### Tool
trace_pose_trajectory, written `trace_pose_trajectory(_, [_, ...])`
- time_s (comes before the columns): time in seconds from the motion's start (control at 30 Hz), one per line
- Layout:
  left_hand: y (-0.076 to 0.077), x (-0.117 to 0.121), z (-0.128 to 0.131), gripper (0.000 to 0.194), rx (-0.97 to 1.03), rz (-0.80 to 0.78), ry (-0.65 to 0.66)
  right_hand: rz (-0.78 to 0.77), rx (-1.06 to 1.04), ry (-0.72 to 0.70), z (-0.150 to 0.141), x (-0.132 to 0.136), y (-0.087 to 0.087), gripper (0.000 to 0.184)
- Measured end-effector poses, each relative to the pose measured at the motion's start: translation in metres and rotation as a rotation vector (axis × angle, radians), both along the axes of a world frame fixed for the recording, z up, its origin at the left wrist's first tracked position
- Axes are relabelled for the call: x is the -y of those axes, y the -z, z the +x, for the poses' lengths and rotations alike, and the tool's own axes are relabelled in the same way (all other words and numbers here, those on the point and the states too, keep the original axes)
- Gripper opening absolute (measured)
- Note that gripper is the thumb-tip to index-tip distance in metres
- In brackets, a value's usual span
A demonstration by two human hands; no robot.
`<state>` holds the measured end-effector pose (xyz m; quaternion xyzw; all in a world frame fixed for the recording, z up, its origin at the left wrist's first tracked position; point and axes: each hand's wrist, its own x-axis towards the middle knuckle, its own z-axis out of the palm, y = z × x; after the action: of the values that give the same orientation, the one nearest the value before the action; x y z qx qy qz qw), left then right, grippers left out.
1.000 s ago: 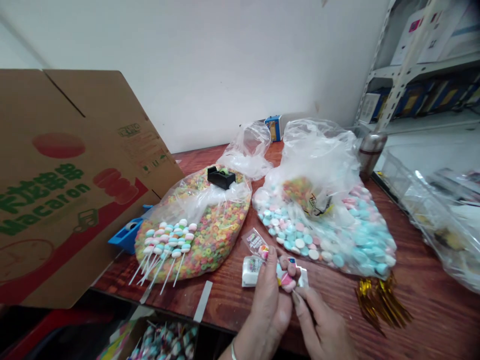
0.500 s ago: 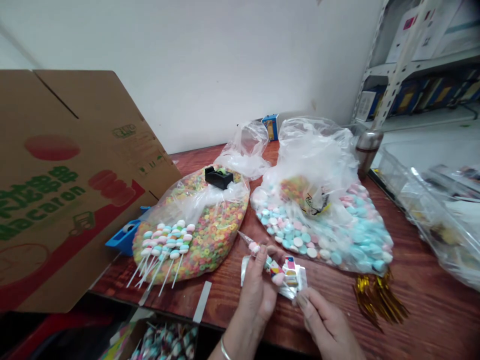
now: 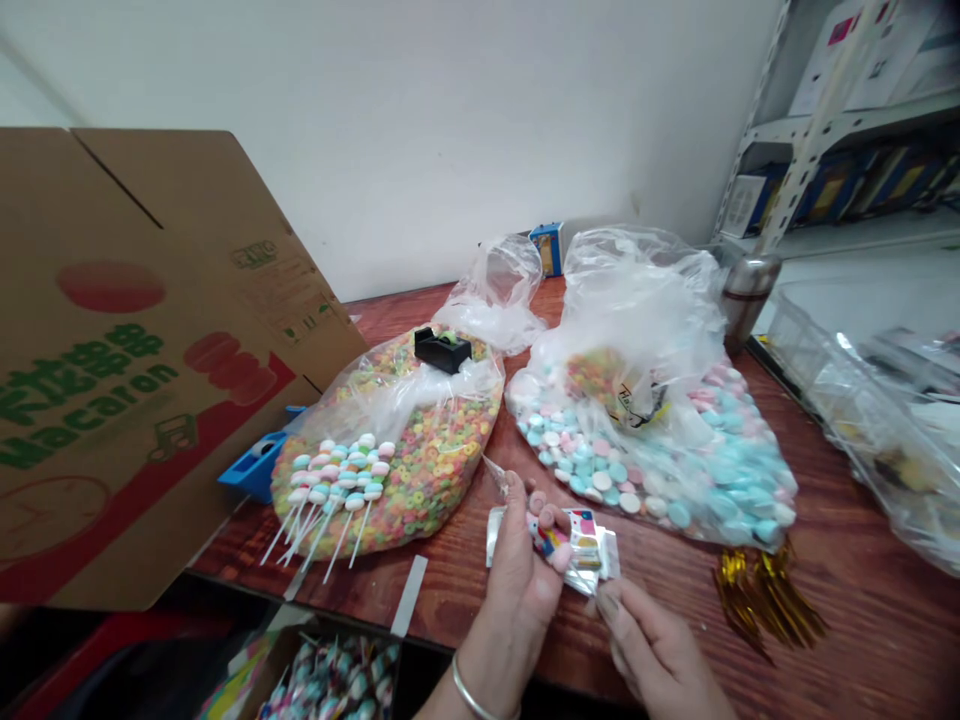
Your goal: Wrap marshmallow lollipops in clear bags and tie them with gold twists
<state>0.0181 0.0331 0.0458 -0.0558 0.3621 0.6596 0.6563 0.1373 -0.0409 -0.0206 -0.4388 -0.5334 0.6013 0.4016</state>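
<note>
My left hand [image 3: 525, 570] is closed around a candy skewer in a small clear printed wrapper [image 3: 577, 545], just above the wooden table [image 3: 862, 590]. My right hand [image 3: 652, 650] is at the wrapper's lower right corner, its fingertips pinched at the edge. A stack of small printed packets [image 3: 496, 525] lies under my left hand. Left of it, several finished candy skewers [image 3: 337, 480] with white sticks rest on a bag of coloured ring candy [image 3: 427, 450]. A bag of blue, pink and white round candies [image 3: 675, 460] lies just beyond my hands.
A large cardboard box [image 3: 135, 370] marked "Macaron" leans at the left. A black tape dispenser [image 3: 442, 350] sits on the ring-candy bag, a blue one [image 3: 255, 465] beside the box. Gold twist ties [image 3: 765, 595] lie at the right, a metal flask [image 3: 746, 290] and shelving behind.
My left hand has turned the wrapped skewer and drawn it slightly toward me. My right hand stays at the wrapper's lower edge. The view shifted a little.
</note>
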Motion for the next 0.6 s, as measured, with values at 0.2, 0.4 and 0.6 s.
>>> trace_pose_trajectory(0.2, [0.013,0.007,0.015,0.032,-0.013,-0.002,-0.002,0.379,0.365,0.233,-0.008,-0.001,0.003,0.035])
trace_pose_trajectory(0.4, [0.02,0.018,0.022,0.028,-0.066,0.045,0.113,0.155,0.169,0.196,-0.012,-0.017,-0.002,0.034])
trace_pose_trajectory(0.6, [0.023,0.017,0.01,0.022,-0.121,0.145,0.234,-0.367,-0.348,0.044,-0.019,-0.021,0.009,0.042])
